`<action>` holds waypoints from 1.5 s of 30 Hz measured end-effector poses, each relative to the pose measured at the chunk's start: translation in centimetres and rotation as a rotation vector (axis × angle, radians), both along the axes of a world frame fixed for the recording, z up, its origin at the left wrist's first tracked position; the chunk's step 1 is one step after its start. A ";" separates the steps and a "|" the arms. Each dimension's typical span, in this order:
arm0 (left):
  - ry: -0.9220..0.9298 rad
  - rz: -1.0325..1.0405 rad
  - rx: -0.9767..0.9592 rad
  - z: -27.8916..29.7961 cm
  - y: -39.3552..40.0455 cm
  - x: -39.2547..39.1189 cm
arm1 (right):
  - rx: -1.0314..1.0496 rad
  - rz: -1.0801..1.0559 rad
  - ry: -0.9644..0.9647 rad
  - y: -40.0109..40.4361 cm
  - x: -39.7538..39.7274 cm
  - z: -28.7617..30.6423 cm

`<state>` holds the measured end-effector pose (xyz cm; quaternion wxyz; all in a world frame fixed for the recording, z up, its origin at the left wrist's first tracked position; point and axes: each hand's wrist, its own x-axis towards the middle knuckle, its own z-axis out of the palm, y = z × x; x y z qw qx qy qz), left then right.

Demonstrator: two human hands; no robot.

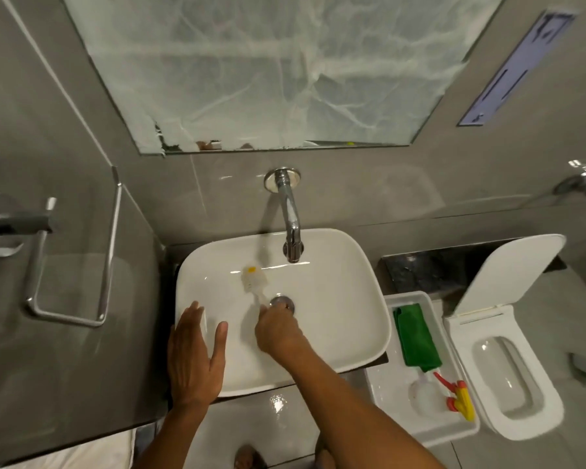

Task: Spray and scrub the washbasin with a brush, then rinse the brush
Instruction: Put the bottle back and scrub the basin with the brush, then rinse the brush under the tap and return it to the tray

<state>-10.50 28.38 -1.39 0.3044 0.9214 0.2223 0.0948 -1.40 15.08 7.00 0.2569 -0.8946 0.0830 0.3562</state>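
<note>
A white rectangular washbasin (345, 299) sits below a chrome wall tap (291, 225). My right hand (278, 330) is closed on the handle of a white brush (252, 282) with a yellow patch, over the basin beside the drain (283, 302). The blurred brush head lies against the basin's back left floor. My left hand (197, 353) rests open, fingers spread, on the basin's front left rim. No water runs from the tap. A spray bottle (440, 390) with a red and yellow trigger lies in a white tray (386, 411) to the right.
A green cloth (416, 336) lies in the same tray. A white toilet (508, 377) with its lid up stands at the far right. A chrome towel bar (75, 265) hangs on the left wall. A covered mirror (278, 69) is above the tap.
</note>
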 end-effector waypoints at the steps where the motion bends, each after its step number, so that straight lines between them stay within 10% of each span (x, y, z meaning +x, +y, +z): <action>1: 0.006 0.004 -0.005 0.0 -0.1 0.0 | -0.028 -0.065 -0.044 -1.0 1.0 0.2; 12: -0.020 -0.020 -0.030 0.6 -0.1 -0.2 | -0.141 -0.147 0.260 -16.4 -0.1 4.7; 19: -0.082 -0.048 -0.011 -0.1 0.0 -0.3 | 0.001 0.092 0.465 -9.4 -5.3 4.2; 24: -0.044 -0.074 -0.059 0.0 0.0 -0.6 | 0.277 -0.135 0.656 -2.6 -6.7 3.6; 45: -0.035 -0.230 -0.147 15.0 -6.9 10.4 | 0.274 -0.313 -0.158 -9.3 -8.7 2.4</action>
